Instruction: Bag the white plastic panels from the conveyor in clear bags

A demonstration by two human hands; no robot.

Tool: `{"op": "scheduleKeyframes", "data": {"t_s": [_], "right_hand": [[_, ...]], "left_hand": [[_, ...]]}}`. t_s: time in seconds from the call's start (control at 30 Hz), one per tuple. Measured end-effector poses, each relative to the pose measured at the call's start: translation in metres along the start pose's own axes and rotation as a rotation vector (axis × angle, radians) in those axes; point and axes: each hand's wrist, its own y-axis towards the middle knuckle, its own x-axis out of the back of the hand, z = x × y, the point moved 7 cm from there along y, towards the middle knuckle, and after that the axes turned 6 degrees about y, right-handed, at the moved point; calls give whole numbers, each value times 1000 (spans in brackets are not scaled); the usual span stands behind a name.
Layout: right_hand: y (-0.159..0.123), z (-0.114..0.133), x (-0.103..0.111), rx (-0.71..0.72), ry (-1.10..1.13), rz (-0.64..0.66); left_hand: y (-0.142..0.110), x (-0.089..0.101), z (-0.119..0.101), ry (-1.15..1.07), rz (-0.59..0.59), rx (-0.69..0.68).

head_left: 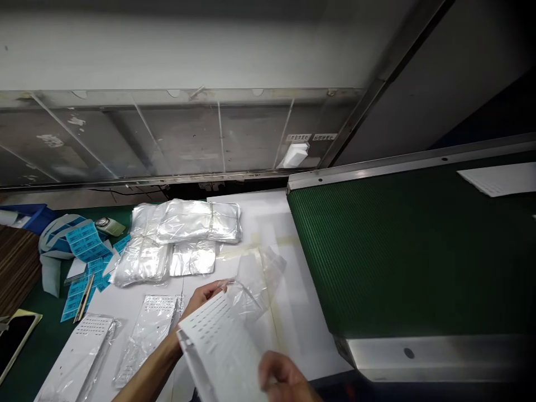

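My left hand (206, 295) is closed on the edge of a clear plastic bag (250, 293), which spreads out to the right over the white table surface. A stack of white perforated sheets (224, 349) is tilted in front of me, its top end near the bag and partly covering my left wrist. My right hand (287, 378), slightly blurred, has curled fingers at the lower right edge of the sheets and grips them there. Two bagged white perforated packs, one (151, 326) nearer and one (81, 357) farther left, lie beside my left forearm.
Bundles of clear plastic bags (196, 220) lie at the back. Blue label sheets (86, 243), a label roll and a pen sit left, near brown cardboard (17, 268) and a phone (17, 338). A metal-edged green conveyor belt (402, 251) on the right carries white sheets (505, 178).
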Motion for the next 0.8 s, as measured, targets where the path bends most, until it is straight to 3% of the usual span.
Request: {"op": "scheduleKeyframes", "data": {"t_s": [0.07,0.2,0.37,0.43,0.6,0.8], "right_hand": [[11,-21,10,-40,29,-74],[23,-29,34,27,54,-294],[24,-34,26,226,-140,-558],[21,-35,24,293,-224,-641],[21,-25,47,238,-406,-624],[27,-3,60,245,-886,-640]], "left_hand": [[1,5,6,-34,5,26],[-4,12,31,-148,-12,133],[-23,-5,40,-184,-111,183],[-32,-18,40,-268,-70,218],[-52,-43,55,-628,106,319],[-67,-40,87,-584,82,332]]}}
